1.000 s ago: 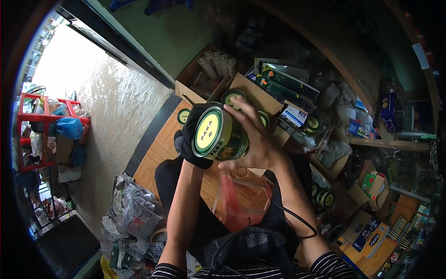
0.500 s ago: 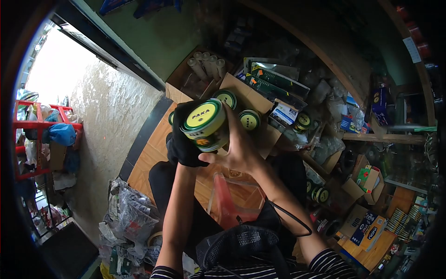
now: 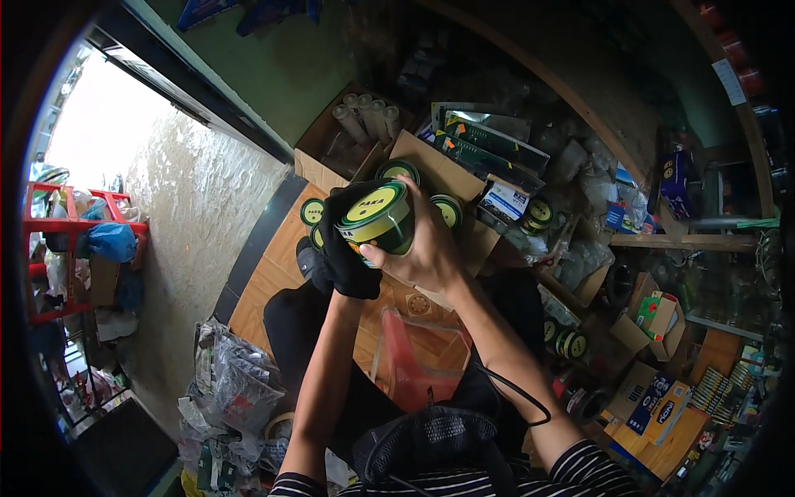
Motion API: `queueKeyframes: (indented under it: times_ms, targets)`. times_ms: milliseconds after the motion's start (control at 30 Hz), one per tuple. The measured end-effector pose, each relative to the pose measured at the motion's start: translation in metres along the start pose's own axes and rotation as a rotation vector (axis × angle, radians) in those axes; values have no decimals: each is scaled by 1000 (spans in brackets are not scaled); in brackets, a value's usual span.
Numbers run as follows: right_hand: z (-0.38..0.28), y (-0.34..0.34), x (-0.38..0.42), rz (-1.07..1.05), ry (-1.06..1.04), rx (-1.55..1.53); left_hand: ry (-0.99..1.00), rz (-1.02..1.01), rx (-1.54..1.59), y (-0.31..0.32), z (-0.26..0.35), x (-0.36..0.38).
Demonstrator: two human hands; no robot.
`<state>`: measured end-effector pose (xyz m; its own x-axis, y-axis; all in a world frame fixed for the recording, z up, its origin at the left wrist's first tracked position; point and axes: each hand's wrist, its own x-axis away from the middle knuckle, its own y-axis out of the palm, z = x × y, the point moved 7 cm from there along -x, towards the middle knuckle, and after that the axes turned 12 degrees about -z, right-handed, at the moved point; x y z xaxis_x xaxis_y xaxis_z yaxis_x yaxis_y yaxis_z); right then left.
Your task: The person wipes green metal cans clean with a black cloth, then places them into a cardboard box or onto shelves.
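I hold a round green can (image 3: 377, 220) with a yellow lid lettered PAKA between both hands, above the floor in front of me. My left hand (image 3: 346, 248), in a black glove, wraps the can's left side. From the right, my bare right hand (image 3: 426, 240) grips it, thumb across the lower front. Just behind stands an open cardboard box (image 3: 439, 163), with a similar can (image 3: 399, 171) and a second one (image 3: 448, 210) by it. Another yellow-lidded can (image 3: 312, 211) sits left of my gloved hand, partly hidden.
A red plastic piece (image 3: 406, 356) lies between my legs on the wood-patterned floor (image 3: 258, 291). White tubes (image 3: 364, 116) stand in a carton at the back. Plastic-wrapped bundles (image 3: 236, 381) lie at left. Boxes and shelving (image 3: 687, 242) crowd the right.
The can has shifted slightly right and tilted in my hands. My right thumb now lies across its lower front. Cans left of my glove show more.
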<state>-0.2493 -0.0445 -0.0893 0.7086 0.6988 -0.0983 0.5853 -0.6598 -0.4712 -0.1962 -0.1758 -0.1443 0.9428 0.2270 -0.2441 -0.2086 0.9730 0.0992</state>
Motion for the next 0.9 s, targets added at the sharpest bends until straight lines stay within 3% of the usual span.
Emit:
queueKeyframes:
  times_ms: [33, 133, 167, 267, 333, 400, 533, 600, 667, 767, 867, 900]
  targets:
    - [-2, 0, 2, 40, -19, 96, 24, 4, -44, -1, -2, 0]
    - [-18, 6, 9, 199, -66, 334, -103, 201, 376, -2, -19, 9]
    - [-24, 8, 11, 185, -44, 366, -76, 110, 379, 1, -8, 6]
    - [-22, 8, 10, 52, -102, 26, -103, -8, 35, -12, 1, -8]
    - [-16, 2, 7, -83, 34, -424, -58, -1, -70, -15, -2, -8]
    - [-8, -5, 3, -71, 40, -309, -36, -31, -104, -14, -5, -14]
    - [-6, -1, -1, -188, 104, -467, -12, -96, 32, 6, 21, -12]
    - [-8, -1, -4, -138, 74, -362, -103, -8, 124, -2, 1, -5]
    - [-15, -6, -3, -149, 90, -332, 63, 7, -40, -3, 9, 1]
    - [-18, -5, 5, 91, -33, 228, 169, 80, -125, 1, 10, 3]
    - [-23, 6, 10, 215, -61, 349, -41, 243, 274, 4, -9, 9]
    - [-10, 9, 6, 69, -36, -100, 81, 65, -179, -2, 21, -1]
